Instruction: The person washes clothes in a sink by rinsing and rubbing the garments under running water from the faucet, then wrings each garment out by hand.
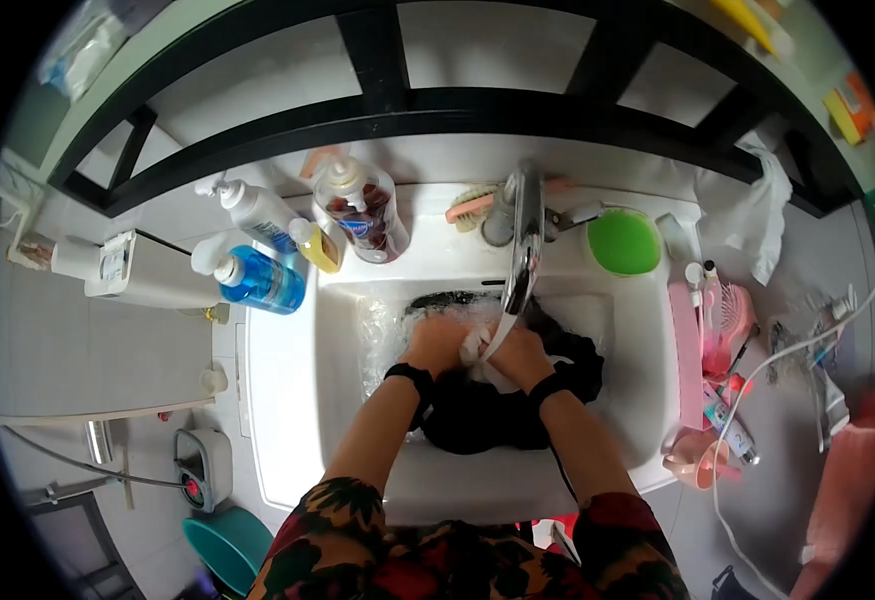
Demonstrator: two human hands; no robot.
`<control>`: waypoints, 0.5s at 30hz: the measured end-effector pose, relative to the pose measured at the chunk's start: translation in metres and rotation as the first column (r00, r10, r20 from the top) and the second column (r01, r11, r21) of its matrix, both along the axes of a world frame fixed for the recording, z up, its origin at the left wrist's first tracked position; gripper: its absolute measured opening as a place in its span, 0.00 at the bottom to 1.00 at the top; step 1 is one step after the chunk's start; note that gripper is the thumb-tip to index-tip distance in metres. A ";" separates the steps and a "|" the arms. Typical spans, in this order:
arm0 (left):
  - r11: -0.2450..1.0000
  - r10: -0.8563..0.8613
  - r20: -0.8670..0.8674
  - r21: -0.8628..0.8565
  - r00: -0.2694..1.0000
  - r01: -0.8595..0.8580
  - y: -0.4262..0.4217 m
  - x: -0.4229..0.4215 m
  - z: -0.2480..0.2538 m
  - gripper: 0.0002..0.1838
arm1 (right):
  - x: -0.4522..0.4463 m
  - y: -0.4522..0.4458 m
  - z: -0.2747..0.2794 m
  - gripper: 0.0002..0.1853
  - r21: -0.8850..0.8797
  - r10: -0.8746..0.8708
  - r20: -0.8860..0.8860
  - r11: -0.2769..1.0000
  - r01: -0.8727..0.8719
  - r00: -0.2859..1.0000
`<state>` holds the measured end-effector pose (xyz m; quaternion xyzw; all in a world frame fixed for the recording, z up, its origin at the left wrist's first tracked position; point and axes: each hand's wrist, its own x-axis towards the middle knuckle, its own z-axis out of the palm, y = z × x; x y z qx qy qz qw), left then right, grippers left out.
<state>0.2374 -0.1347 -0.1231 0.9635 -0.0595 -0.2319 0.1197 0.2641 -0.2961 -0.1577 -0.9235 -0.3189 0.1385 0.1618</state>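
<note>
My left hand [437, 342] and my right hand [518, 356] are close together in the sink, fingers curled inward around a bunched white piece of cloth [472, 346]. Water runs onto it from the chrome faucet [525, 240]. Beneath and around both hands lies a wet black cloth, likely a garment [487, 415], spread across the basin; I cannot tell whether the white piece belongs to it. The fingertips are partly hidden by water and cloth. A black band circles each wrist.
Behind the white sink [282, 400] stand a blue pump bottle [262, 280], a white pump bottle [257, 215] and a large clear pump bottle [362, 215]. A brush [472, 207] and a green tub [624, 241] sit on the back ledge. Pink holder [690, 350] at right.
</note>
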 end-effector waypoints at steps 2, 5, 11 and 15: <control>0.998 0.054 0.249 -0.049 0.967 -0.044 0.002 -0.014 -0.013 0.11 | -0.001 0.000 0.020 0.23 0.043 -0.142 -0.117 0.988 0.148 0.983; 0.961 0.234 0.382 -0.232 0.894 -0.152 0.009 -0.035 -0.011 0.12 | -0.020 -0.028 0.035 0.38 0.129 0.009 -0.074 0.992 0.000 0.997; -0.048 0.423 -0.492 -0.851 0.761 -0.524 0.019 -0.072 -0.001 0.14 | -0.039 -0.051 0.062 0.38 0.133 -0.128 -0.116 0.981 0.143 0.985; -0.281 0.293 -0.771 -0.634 0.565 -0.720 0.005 -0.093 0.063 0.16 | -0.048 -0.057 0.145 0.34 -0.026 -0.266 -0.088 0.964 0.264 0.960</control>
